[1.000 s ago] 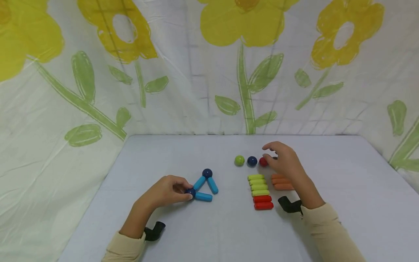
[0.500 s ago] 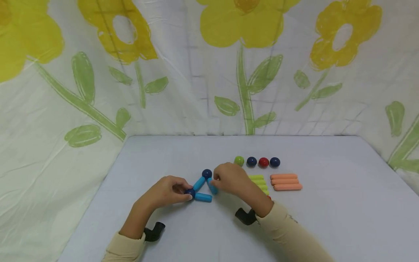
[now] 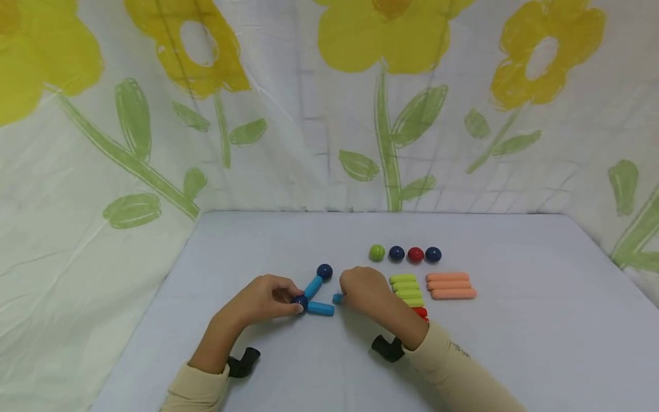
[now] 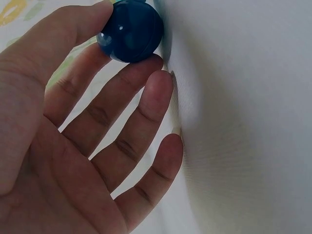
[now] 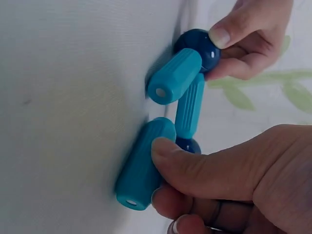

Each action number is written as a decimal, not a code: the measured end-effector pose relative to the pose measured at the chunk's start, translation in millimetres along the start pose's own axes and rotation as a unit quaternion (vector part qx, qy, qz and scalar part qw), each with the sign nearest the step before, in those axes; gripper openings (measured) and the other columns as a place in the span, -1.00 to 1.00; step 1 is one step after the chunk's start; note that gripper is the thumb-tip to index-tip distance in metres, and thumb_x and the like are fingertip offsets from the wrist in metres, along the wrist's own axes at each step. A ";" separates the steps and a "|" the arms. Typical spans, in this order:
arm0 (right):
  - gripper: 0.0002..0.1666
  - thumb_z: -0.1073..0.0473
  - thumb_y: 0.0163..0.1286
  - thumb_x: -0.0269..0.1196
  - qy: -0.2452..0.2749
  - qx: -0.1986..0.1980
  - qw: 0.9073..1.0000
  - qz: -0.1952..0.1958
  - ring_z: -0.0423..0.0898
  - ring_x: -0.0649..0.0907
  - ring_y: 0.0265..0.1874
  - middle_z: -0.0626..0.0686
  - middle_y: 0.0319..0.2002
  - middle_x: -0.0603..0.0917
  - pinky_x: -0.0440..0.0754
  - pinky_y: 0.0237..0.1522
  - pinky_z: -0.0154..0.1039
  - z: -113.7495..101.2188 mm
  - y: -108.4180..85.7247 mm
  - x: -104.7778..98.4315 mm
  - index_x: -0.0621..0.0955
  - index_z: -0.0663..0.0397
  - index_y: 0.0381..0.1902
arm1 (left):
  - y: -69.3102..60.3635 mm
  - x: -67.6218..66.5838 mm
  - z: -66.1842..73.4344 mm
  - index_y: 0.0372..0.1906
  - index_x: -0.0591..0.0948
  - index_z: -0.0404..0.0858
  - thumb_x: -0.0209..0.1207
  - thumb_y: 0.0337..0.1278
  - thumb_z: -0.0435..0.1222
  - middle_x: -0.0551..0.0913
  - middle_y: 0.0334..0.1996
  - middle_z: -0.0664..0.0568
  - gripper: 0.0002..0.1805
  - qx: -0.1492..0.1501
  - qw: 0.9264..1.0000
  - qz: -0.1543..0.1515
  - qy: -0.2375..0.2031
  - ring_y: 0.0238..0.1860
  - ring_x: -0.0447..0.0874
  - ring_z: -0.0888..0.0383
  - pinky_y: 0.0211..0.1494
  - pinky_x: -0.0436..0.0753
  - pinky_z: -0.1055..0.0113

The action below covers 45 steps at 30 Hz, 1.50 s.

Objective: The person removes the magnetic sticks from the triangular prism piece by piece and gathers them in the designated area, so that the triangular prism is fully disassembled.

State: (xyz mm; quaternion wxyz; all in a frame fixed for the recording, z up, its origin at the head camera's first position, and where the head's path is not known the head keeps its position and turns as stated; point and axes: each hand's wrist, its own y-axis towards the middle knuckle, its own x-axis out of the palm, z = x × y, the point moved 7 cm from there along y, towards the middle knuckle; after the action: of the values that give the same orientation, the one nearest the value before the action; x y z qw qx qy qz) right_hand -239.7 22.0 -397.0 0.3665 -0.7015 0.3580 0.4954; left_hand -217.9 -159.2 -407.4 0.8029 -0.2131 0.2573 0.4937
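Observation:
With thumb and fingers my left hand (image 3: 268,298) holds a dark blue ball (image 4: 131,31) on the table. Two blue magnetic sticks extend from this ball: one stick (image 3: 313,286) runs up to a second dark blue ball (image 3: 324,272), and the other stick (image 3: 321,309) points right with its far end free. My right hand (image 3: 366,290) pinches a third blue stick (image 5: 146,165) between thumb and fingers. That stick lies apart from the second ball in the head view, mostly hidden by the hand there. The right wrist view shows a pale magnet at its end.
Beyond the right hand, a green ball (image 3: 377,252), two dark blue balls and a red ball (image 3: 415,254) line up. Nearer lie several yellow-green sticks (image 3: 407,286), red sticks (image 3: 421,312) partly behind the forearm, and orange sticks (image 3: 450,285). A flowered cloth (image 3: 288,143) hangs behind the table.
My right hand has come left from the row of balls and taken the third blue stick, which has swung away from the second ball. The left hand has stayed put.

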 end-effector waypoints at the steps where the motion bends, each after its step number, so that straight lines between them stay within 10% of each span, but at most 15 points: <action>1: -0.72 0.22 0.24 0.45 0.005 -0.003 1.000 -0.001 -0.16 0.41 -0.65 -0.09 -0.69 0.38 0.31 -0.57 -0.33 2.7 -3.2 0.9 0.62 0.03 -0.62 | -0.1 -0.1 -0.2 -0.16 0.77 -0.18 0.46 0.06 -0.24 0.73 -0.29 0.17 -0.77 -0.001 1.000 0.000 0.001 -0.27 0.68 0.19 -0.20 0.65 0.31; 25: -0.58 0.27 0.13 0.48 0.054 -0.033 0.998 -0.028 -0.23 0.38 -0.64 -0.19 -0.71 0.36 0.31 -0.55 -0.32 52.6 -113.2 2.4 0.48 -0.13 -0.70 | -0.6 0.8 -1.3 -0.15 0.77 -0.15 0.46 0.07 -0.24 0.73 -0.31 0.19 -0.78 -0.015 1.000 -0.001 -0.001 -0.26 0.66 0.17 -0.20 0.64 0.29; 45: -0.73 0.24 0.09 0.55 0.055 0.010 0.998 0.032 -0.24 0.40 -0.60 -0.23 -0.64 0.41 0.40 -0.53 -0.32 84.1 -118.7 -6.0 0.62 -0.13 -0.53 | 0.1 -0.1 -1.8 -0.14 0.77 -0.13 0.46 0.06 -0.23 0.73 -0.31 0.21 -0.77 -0.010 1.000 0.003 0.008 -0.26 0.65 0.17 -0.19 0.63 0.30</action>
State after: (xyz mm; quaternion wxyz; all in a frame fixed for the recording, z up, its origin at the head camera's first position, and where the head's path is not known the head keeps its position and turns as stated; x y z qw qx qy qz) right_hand -174.9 152.2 -392.5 0.3367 -0.7122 0.4051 0.4640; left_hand -218.4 -160.3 -408.7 0.7971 -0.2242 0.2595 0.4970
